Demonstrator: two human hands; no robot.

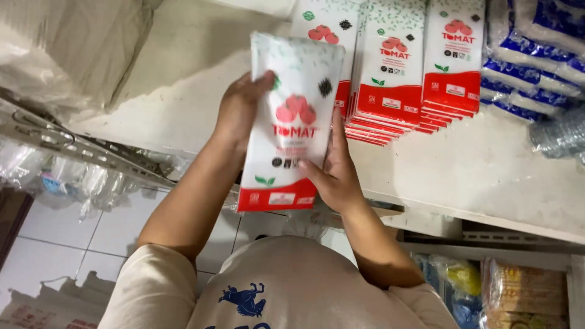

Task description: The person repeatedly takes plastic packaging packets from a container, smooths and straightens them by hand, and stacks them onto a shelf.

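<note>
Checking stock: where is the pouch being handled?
In the head view, centre, the red-and-white pouch is held between left hand and right hand, before the stacked pouches.

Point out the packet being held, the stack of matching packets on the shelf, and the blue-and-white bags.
held packet (pixel 291 131): head view, on its white front, middle.
stack of packets (pixel 390 73): head view, on the middle pile's front.
blue-and-white bags (pixel 530 55): head view, on one bag's blue stripe.

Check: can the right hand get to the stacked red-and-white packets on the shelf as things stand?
Probably yes, once freed. The right hand holds the white-and-red packet together with the left hand; the stacked packets lie just beyond on the shelf, nothing between.
</note>
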